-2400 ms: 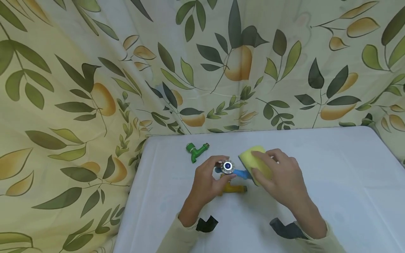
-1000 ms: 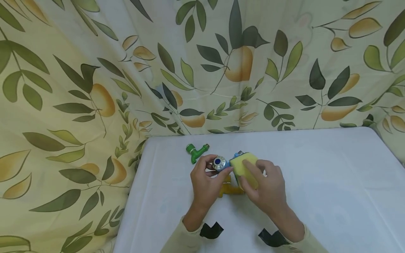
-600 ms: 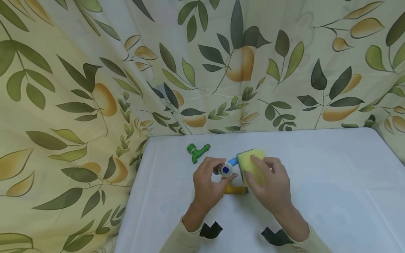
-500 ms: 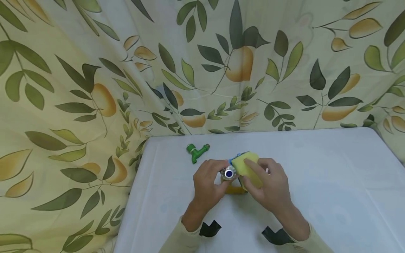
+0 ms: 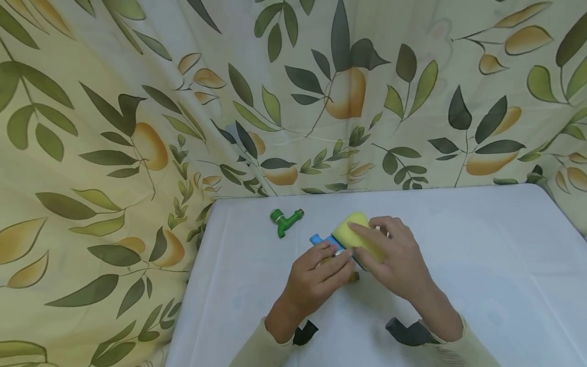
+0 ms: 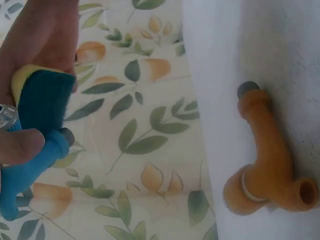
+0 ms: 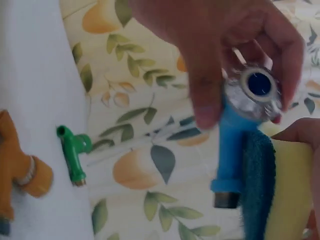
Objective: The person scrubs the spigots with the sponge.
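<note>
My left hand [image 5: 314, 280] grips a blue tap [image 5: 316, 238] by its clear knob, raised above the table. The knob, with its dark blue centre, shows in the right wrist view, as does the tap's straight blue pipe [image 7: 231, 155]. My right hand [image 5: 396, 260] holds a yellow sponge [image 5: 355, 227] between thumb and fingers. Its dark green scouring side [image 6: 45, 100] faces the tap and touches its pipe. An orange-yellow tap [image 6: 270, 150] lies on the table below the hands, mostly covered by the left hand in the head view.
A green tap [image 5: 286, 221] lies on the white table [image 5: 481, 244] towards the back left. Leaf-patterned cloth [image 5: 293, 102] hangs behind and to the left of the table. Black straps [image 5: 410, 334] show at both wrists.
The left hand has turned the blue tap, so its knob no longer faces up in the head view and a blue end points back left. The sponge has moved back and forth along it.
</note>
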Tool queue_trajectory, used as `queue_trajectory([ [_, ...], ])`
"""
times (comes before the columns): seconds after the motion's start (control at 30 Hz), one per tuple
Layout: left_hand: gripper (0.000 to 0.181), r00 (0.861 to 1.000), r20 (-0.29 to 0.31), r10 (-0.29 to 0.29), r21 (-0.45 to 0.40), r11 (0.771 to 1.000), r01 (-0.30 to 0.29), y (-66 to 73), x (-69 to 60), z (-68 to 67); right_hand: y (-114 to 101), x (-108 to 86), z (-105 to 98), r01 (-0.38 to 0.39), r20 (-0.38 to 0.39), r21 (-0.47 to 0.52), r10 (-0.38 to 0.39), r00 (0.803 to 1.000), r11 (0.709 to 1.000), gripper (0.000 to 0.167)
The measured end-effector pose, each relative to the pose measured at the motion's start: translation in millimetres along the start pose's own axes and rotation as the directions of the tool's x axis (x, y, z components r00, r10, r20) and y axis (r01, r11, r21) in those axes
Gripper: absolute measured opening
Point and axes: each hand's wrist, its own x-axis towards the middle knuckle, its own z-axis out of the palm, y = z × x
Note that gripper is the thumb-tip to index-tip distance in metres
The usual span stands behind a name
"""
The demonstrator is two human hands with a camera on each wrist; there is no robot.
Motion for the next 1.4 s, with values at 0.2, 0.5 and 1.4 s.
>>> queue_trajectory([
  [0.2,0.011,0.996,0.042,0.075,0.056,0.995,-0.077,3.0,-1.5,5.0,-1,8.3,-6,0.009,0.106,-0.016,-0.008,0.994,1.0,0.04],
  [0.5,0.007,0.999,0.009,0.035,0.046,0.998,-0.035,3.1,-2.1,5.8,0,6.4,-9,-0.032,0.129,0.039,0.027,0.991,0.999,0.042],
  [1.4,0.042,0.442,0.345,-0.828,-0.662,0.119,0.74,-0.3,-1.2,-7.0,12,-8.3,-8,-0.275,0.015,0.282,0.282,0.959,0.919,0.047],
])
